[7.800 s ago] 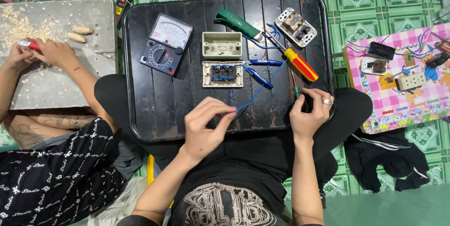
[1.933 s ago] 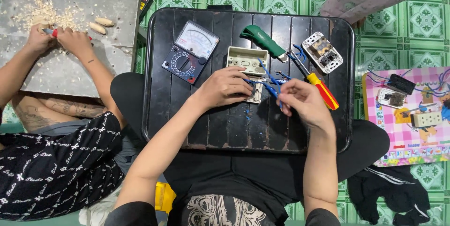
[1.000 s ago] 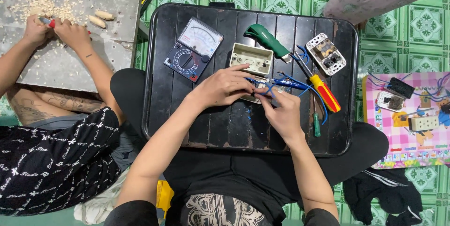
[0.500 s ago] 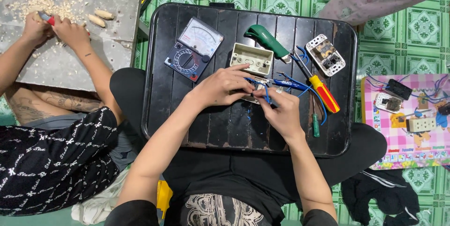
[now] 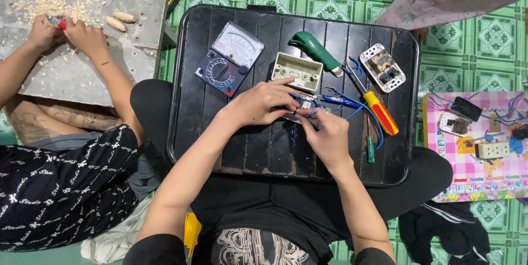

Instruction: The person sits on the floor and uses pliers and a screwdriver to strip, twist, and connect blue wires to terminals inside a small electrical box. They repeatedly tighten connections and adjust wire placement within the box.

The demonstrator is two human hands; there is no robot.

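Observation:
My left hand [image 5: 263,104] rests over a small switch module [image 5: 301,105] at the middle of the black slatted tray [image 5: 231,149] and holds it down. My right hand [image 5: 328,136] pinches a thin blue wire [image 5: 306,113] at the module's near edge. Most of the module is hidden under my fingers. Blue-handled pliers [image 5: 341,101] lie just right of my hands. A beige electrical box [image 5: 297,71] stands right behind my left hand.
On the tray lie an analog multimeter [image 5: 228,59], a green utility knife [image 5: 315,49], a red-and-yellow screwdriver [image 5: 379,112], a small green screwdriver [image 5: 370,148] and a socket plate [image 5: 382,67]. A pink mat [image 5: 474,182] with parts lies right. Another person's hands [image 5: 69,31] work at left.
Over the last second my hands stayed on the module; my right hand's fingers shifted slightly on the blue wire. Earlier, both hands moved from the tray's near edge to its middle.

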